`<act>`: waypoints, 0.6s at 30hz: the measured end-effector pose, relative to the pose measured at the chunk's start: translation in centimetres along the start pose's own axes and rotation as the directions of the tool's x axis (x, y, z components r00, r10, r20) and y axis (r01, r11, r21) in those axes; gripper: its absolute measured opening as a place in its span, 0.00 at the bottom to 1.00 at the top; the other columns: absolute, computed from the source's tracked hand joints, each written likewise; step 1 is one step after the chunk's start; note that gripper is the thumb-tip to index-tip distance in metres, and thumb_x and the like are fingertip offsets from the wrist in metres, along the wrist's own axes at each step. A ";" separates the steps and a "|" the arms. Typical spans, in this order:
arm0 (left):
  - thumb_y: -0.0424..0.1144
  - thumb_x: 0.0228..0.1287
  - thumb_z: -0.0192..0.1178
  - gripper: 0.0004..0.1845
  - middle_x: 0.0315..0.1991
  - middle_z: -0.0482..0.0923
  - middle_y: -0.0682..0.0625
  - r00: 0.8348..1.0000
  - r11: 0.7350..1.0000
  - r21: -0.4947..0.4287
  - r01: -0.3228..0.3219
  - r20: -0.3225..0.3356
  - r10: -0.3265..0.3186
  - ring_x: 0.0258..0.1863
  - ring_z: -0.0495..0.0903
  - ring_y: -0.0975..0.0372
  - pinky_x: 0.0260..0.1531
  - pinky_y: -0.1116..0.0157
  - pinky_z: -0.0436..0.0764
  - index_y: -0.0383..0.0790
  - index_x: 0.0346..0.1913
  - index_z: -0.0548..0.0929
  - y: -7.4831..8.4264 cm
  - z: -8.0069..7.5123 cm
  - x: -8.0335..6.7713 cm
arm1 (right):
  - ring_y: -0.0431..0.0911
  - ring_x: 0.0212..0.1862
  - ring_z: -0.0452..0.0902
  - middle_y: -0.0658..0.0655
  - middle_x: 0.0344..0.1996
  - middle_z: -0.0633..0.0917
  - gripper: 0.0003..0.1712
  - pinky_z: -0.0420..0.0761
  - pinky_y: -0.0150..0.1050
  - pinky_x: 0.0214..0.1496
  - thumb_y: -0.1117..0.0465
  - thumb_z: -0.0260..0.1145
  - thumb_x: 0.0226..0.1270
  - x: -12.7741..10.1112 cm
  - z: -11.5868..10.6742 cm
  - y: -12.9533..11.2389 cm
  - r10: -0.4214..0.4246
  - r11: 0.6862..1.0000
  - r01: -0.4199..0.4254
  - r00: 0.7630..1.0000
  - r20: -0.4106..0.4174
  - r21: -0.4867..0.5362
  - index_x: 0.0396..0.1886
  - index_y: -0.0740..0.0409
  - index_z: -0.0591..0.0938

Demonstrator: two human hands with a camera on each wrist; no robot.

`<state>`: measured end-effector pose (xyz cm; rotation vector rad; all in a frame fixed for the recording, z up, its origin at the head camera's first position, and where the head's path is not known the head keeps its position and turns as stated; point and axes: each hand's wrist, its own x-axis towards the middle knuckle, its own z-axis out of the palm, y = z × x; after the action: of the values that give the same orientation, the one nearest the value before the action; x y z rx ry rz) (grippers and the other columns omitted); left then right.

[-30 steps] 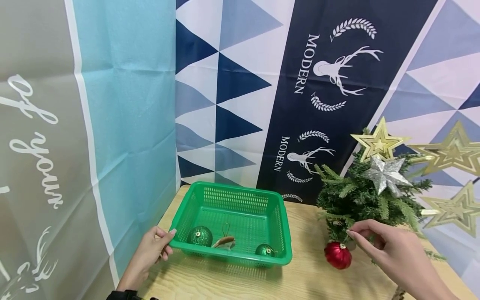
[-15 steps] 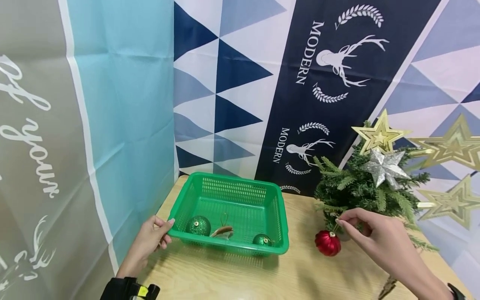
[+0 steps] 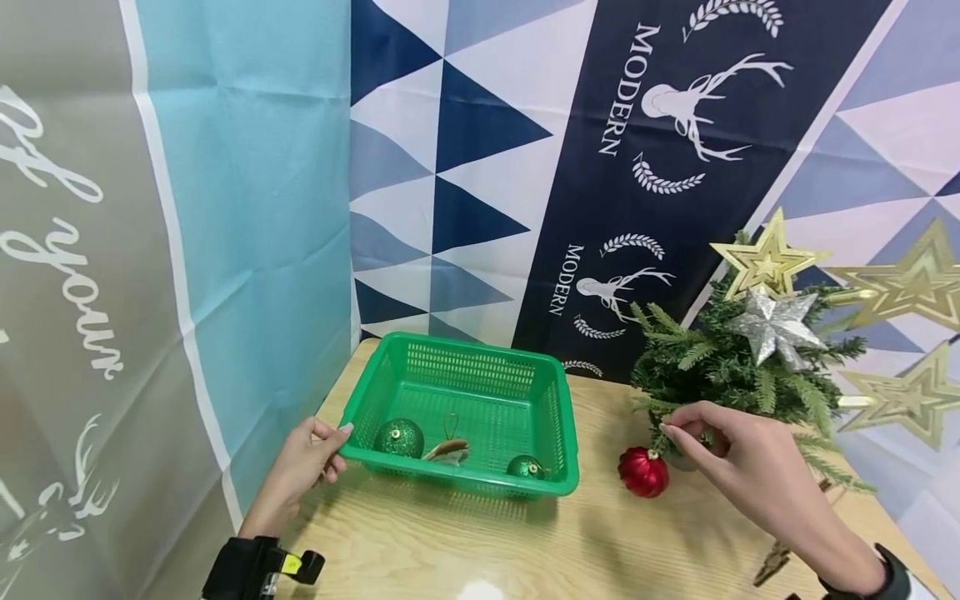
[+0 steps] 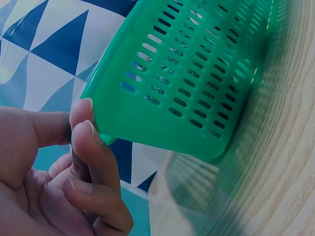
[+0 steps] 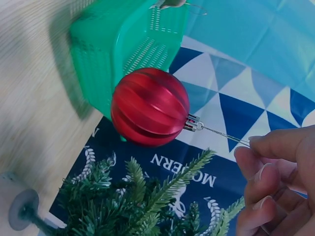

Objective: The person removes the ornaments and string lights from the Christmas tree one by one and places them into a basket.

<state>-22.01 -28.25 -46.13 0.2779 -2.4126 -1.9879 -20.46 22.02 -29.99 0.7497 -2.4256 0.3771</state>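
My left hand pinches the near left corner of a green plastic basket between thumb and fingers. Inside lie a large green glitter bauble, a smaller green bauble and a flat brown-and-white ornament with a gold loop. My right hand pinches the thin hanging string of a ribbed red bauble. In the right wrist view the red bauble dangles from that string below the fingertips, its silver cap facing the hand.
A small artificial Christmas tree stands at the right, bearing a gold star and a silver star. More gold stars stick out at far right. Patterned cloth hangs behind the wooden table.
My right hand has carried the red bauble leftward, away from the tree and closer to the basket. My left hand keeps its pinch on the basket corner; the head view has shifted slightly.
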 end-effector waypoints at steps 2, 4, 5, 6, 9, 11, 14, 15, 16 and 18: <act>0.50 0.79 0.58 0.20 0.23 0.80 0.46 1.000 1.000 -0.002 -0.002 -0.004 0.002 0.20 0.77 0.58 0.20 0.65 0.67 0.36 0.44 0.66 -0.1 0.1 0.0 | 0.28 0.18 0.63 0.31 0.20 0.76 0.16 0.61 0.26 0.24 0.67 0.79 0.58 0.2 0.0 -0.1 -0.006 1.000 0.006 1.000 0.002 -0.001 0.38 0.42 0.87; 0.49 0.80 0.57 0.19 0.23 0.80 0.46 1.000 1.000 0.000 -0.004 -0.008 0.004 0.20 0.77 0.58 0.20 0.65 0.66 0.36 0.44 0.65 -0.1 0.1 0.0 | 0.28 0.18 0.64 0.31 0.20 0.77 0.15 0.62 0.26 0.24 0.68 0.78 0.59 0.4 0.1 -0.3 -0.008 1.000 0.008 1.000 0.011 0.006 0.38 0.42 0.86; 0.49 0.80 0.57 0.19 0.23 0.80 0.46 1.000 1.000 0.003 -0.006 -0.010 0.006 0.20 0.78 0.57 0.20 0.65 0.66 0.36 0.43 0.65 -0.1 0.1 0.0 | 0.28 0.18 0.64 0.32 0.20 0.77 0.15 0.62 0.26 0.24 0.67 0.78 0.59 0.5 0.1 -0.3 -0.009 1.000 0.009 1.000 0.014 0.006 0.38 0.42 0.86; 0.49 0.80 0.57 0.19 0.23 0.80 0.46 1.000 1.000 0.003 -0.006 -0.009 0.006 0.20 0.77 0.57 0.20 0.65 0.66 0.36 0.43 0.65 -0.1 0.1 0.0 | 0.28 0.18 0.64 0.32 0.20 0.77 0.15 0.63 0.26 0.24 0.68 0.78 0.60 0.6 0.2 -0.4 -0.009 1.000 0.009 1.000 0.019 0.011 0.38 0.42 0.86; 0.49 0.80 0.56 0.19 0.23 0.80 0.47 1.000 1.000 0.002 -0.004 -0.006 0.004 0.19 0.77 0.58 0.20 0.66 0.66 0.36 0.43 0.65 -0.1 0.1 0.0 | 0.29 0.17 0.63 0.32 0.20 0.77 0.14 0.62 0.26 0.24 0.68 0.77 0.60 0.8 0.2 -0.6 -0.012 1.000 0.012 1.000 0.024 0.015 0.38 0.43 0.86; 0.49 0.80 0.56 0.19 0.23 0.80 0.47 1.000 1.000 0.002 -0.002 -0.005 0.002 0.19 0.77 0.59 0.20 0.66 0.66 0.36 0.43 0.65 -0.1 0.1 0.1 | 0.29 0.17 0.62 0.32 0.20 0.77 0.15 0.62 0.25 0.24 0.69 0.77 0.60 0.8 0.3 -0.7 -0.016 1.000 0.015 1.000 0.027 0.017 0.38 0.43 0.86; 0.49 0.80 0.56 0.19 0.23 0.80 0.47 1.000 1.000 -0.002 0.001 -0.001 -0.001 0.19 0.77 0.60 0.20 0.66 0.66 0.36 0.44 0.65 0.0 0.1 0.1 | 0.28 0.17 0.63 0.32 0.21 0.77 0.15 0.63 0.25 0.24 0.69 0.77 0.60 0.9 0.4 -0.8 -0.019 1.000 0.018 0.999 0.027 0.021 0.37 0.43 0.86; 0.49 0.80 0.56 0.19 0.23 0.80 0.47 1.000 1.000 -0.002 0.004 0.000 -0.004 0.19 0.77 0.60 0.20 0.66 0.66 0.36 0.44 0.65 0.0 0.1 0.0 | 0.29 0.17 0.63 0.32 0.21 0.77 0.15 0.63 0.25 0.24 0.69 0.77 0.60 1.0 0.5 -0.8 -0.018 1.000 0.018 0.999 0.027 0.022 0.37 0.42 0.86; 0.49 0.80 0.56 0.19 0.23 0.80 0.47 1.000 1.000 0.001 0.005 0.000 -0.005 0.19 0.77 0.60 0.20 0.66 0.66 0.36 0.44 0.65 0.0 0.1 0.0 | 0.29 0.17 0.63 0.32 0.21 0.77 0.15 0.63 0.25 0.24 0.69 0.77 0.60 1.0 0.5 -0.8 -0.019 1.000 0.018 0.999 0.028 0.025 0.37 0.42 0.86; 0.49 0.80 0.57 0.19 0.23 0.79 0.47 1.000 1.000 0.006 0.007 0.002 -0.008 0.20 0.77 0.60 0.20 0.66 0.66 0.36 0.44 0.65 0.0 0.1 0.1 | 0.29 0.18 0.63 0.32 0.21 0.78 0.15 0.63 0.25 0.24 0.69 0.76 0.60 1.1 0.6 -0.8 -0.019 0.999 0.018 0.999 0.027 0.033 0.37 0.42 0.86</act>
<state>-22.09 -28.12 -46.12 0.2853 -2.4233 -1.9850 -20.95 20.64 -29.73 0.7962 -2.4412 0.4028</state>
